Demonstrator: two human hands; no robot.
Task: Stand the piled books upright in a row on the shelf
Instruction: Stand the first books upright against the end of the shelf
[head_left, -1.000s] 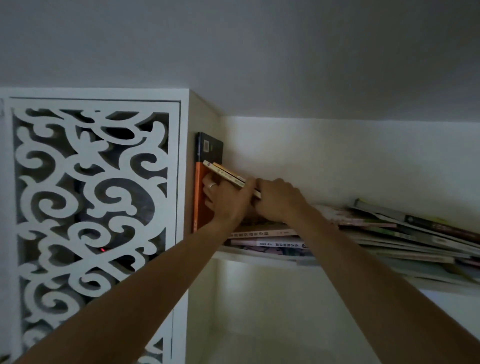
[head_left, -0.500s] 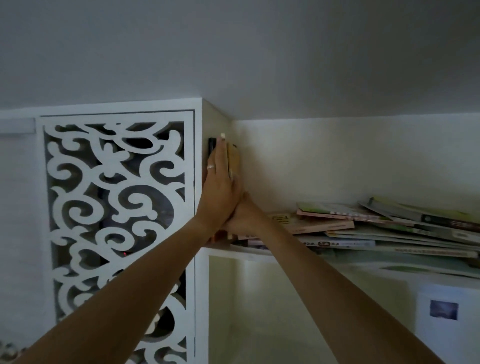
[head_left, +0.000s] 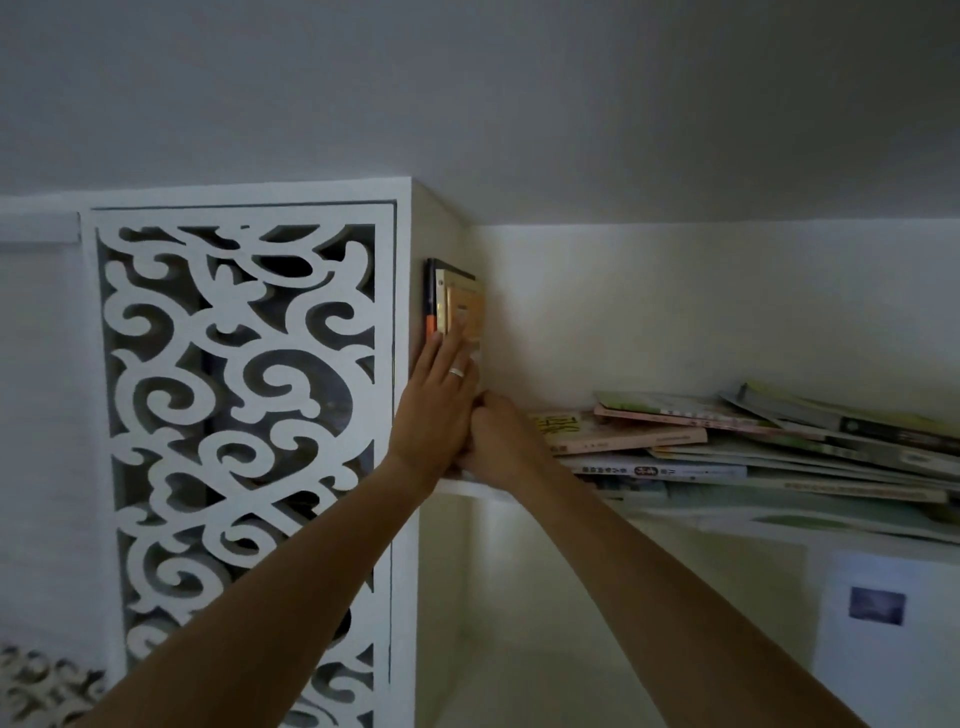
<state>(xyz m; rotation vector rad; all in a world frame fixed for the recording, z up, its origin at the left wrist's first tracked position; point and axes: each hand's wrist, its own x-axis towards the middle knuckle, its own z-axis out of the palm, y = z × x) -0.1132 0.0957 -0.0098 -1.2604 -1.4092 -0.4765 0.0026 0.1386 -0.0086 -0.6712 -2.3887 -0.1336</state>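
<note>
Two books stand upright at the left end of the shelf (head_left: 464, 487): a black-and-orange book (head_left: 430, 299) against the cabinet's side wall and a yellow book (head_left: 466, 306) next to it. My left hand (head_left: 439, 400), with a ring, presses flat on the yellow book's cover, fingers straight. My right hand (head_left: 500, 441) is just below and to the right, fingers curled round the yellow book's lower edge; the fingertips are hidden. To the right lies a slanting pile of books (head_left: 675, 441) on the same shelf.
A white fretwork panel (head_left: 244, 415) fills the cabinet front at left. The ceiling is close above the upright books. Under the shelf is an open compartment with a white box bearing a blue label (head_left: 878, 605) at right.
The yellow book went from tilted over the pile to upright beside the black-and-orange book. My left hand slid down its cover and my right hand dropped to its foot.
</note>
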